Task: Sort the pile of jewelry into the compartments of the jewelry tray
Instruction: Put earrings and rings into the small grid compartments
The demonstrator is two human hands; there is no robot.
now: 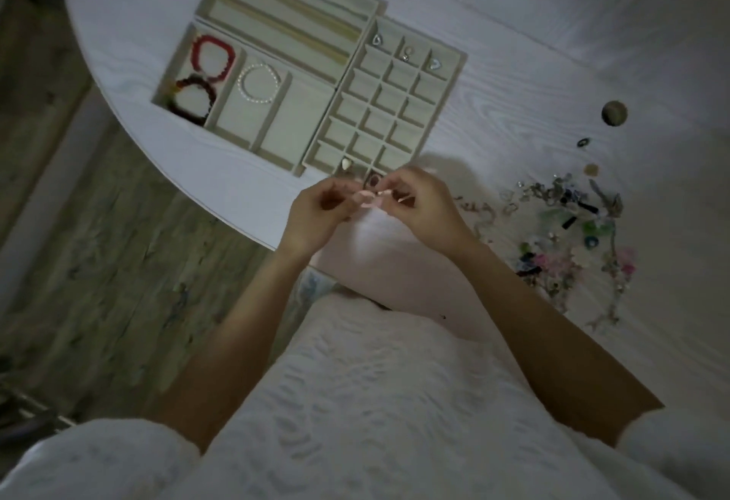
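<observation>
Both hands, left (320,211) & right (418,203), pinch 1 tiny pale jewelry piece (369,199) at tray (454,76) near edge; 3 bead bracelets (213,59) in left compartments, unsorted pile (572,231) on table (513,25) to right.

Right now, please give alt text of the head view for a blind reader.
Both hands, left hand and right hand, pinch a small pale piece of jewelry above the jewelry tray. Three bracelets lie in its left compartments; the unsorted pile lies right.
</observation>
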